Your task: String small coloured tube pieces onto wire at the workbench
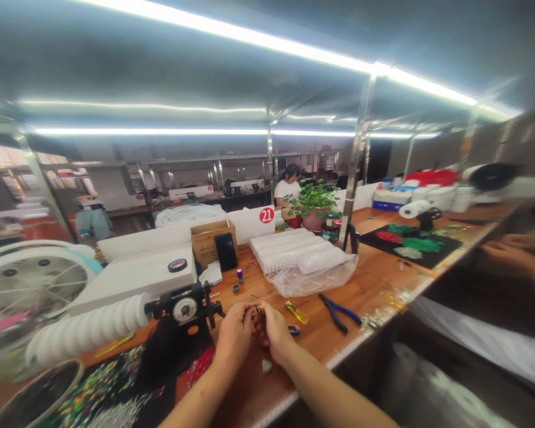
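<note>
Above the front of the wooden table (314,348), my left hand (235,334) and my right hand (277,333) come together around a string of reddish-brown beads (261,330). The fingers of both hands are closed, pinching near its upper end, where a small yellowish piece shows. Fingertips hide part of the beads. A small pale piece (266,366) lies on the wood below. Just right of my right hand are a yellow-handled tool (296,312) and blue-handled pliers (340,314). A black device with a dial (185,310) stands left of my left hand.
White rolls (89,333) extend left from the device. Colourful beads (100,386) lie at the lower left. Bagged white discs (303,258) and a phone (226,251) stand behind. Another person (288,189) sits beyond; a co-worker's hand (512,249) shows at right.
</note>
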{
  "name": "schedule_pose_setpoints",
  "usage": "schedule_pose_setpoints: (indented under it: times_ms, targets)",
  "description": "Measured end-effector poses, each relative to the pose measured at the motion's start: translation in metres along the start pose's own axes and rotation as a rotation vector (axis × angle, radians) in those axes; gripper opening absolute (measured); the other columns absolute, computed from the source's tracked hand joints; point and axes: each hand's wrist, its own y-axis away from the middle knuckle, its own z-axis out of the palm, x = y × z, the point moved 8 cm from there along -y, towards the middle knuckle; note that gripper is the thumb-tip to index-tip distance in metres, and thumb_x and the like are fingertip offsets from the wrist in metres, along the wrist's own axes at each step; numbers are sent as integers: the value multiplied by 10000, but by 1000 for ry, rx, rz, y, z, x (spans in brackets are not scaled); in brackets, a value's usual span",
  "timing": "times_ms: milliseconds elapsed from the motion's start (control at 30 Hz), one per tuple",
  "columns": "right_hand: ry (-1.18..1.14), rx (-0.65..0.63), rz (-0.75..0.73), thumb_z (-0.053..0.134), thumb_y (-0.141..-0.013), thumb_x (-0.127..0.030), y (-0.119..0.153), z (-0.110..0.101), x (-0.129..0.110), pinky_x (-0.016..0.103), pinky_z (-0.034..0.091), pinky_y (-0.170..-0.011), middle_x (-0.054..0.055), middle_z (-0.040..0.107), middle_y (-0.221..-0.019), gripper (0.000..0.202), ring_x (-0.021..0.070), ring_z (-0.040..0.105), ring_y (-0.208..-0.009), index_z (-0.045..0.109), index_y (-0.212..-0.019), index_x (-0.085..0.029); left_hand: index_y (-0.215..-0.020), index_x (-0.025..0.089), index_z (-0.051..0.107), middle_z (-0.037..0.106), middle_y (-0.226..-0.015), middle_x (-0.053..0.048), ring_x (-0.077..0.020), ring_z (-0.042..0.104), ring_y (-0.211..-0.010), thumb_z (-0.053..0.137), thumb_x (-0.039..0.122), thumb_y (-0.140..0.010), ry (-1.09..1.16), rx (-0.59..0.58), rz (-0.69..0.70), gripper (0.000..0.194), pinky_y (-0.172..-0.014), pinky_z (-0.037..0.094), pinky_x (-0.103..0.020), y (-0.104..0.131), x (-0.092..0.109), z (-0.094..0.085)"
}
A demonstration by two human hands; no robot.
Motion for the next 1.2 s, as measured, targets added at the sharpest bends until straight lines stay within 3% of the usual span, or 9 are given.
schedule_pose_setpoints:
  times_ms: [500, 633, 700, 767, 833, 933, 1033, 1133, 1200]
  targets:
    - [114, -1, -31, 347, -790, -532, 0, 3, -2, 155, 221, -338, -23, 477, -493, 439, 41, 368, -345, 516, -656, -150, -775, 176, 660, 660, -787, -71, -235, 592, -785, 487, 283, -783, 99, -11, -84, 204, -779, 427, -367, 0, -4, -2]
    - [239, -6, -84, 208, -803, -660, 6, 3, -10, 169, 245, -358, -4, 503, -526, 611, 44, 363, -359, 514, -671, -148, -764, 180, 668, 664, -783, -73, -246, 599, -822, 534, 289, -761, 190, 3, -183, 172, -850, 416, -388, 1, -7, -7]
    - [342, 19, -134, 130, -810, -678, 8, -4, -20, 179, 306, -405, 26, 563, -600, 678, 61, 431, -416, 541, -734, -144, -795, 168, 654, 664, -778, -80, -248, 617, -816, 560, 296, -759, 270, 7, -280, 163, -837, 438, -394, 3, -10, -10]
    - [478, 70, -207, 194, -838, -634, 6, -17, -35, 188, 398, -524, 59, 628, -752, 611, 92, 548, -576, 561, -843, -146, -818, 148, 621, 669, -797, -102, -245, 641, -785, 569, 288, -764, 381, -9, -405, 159, -764, 482, -386, 8, -13, -12]
    - [631, 121, -285, 378, -851, -507, 1, -30, -53, 215, 447, -708, 86, 641, -940, 412, 136, 602, -821, 562, -946, -152, -828, 134, 590, 676, -840, -130, -234, 660, -767, 580, 274, -768, 508, -40, -528, 153, -694, 508, -355, 15, -14, -11]
    - [829, 147, -343, 539, -794, -269, -5, -41, -72, 313, 409, -904, 153, 608, -1063, 222, 222, 561, -1042, 589, -945, -114, -842, 124, 590, 679, -893, -141, -206, 662, -800, 646, 272, -739, 676, -69, -643, 189, -697, 513, -310, 29, -13, -12]
    - [929, 123, -398, 582, -740, -167, 2, -38, -85, 370, 358, -983, 208, 562, -1137, 132, 281, 491, -1155, 627, -825, -77, -822, 117, 623, 666, -833, -97, -153, 637, -753, 735, 297, -669, 781, -56, -670, 261, -676, 492, -245, 40, -12, -19]
    - [925, 26, -455, 513, -817, -296, 29, -25, -88, 293, 420, -904, 150, 587, -1108, 233, 209, 537, -1071, 649, -818, -106, -799, 114, 653, 597, -675, -16, -68, 528, -561, 802, 353, -588, 823, -39, -663, 351, -543, 404, -171, 47, -13, -26]
    - [848, -144, -407, 447, -846, -450, 54, -12, -74, 202, 448, -658, 71, 644, -923, 364, 102, 582, -753, 649, -903, -153, -773, 105, 663, 563, -630, 6, -47, 455, -506, 832, 376, -527, 829, -42, -666, 403, -499, 350, -166, 53, -12, -29]
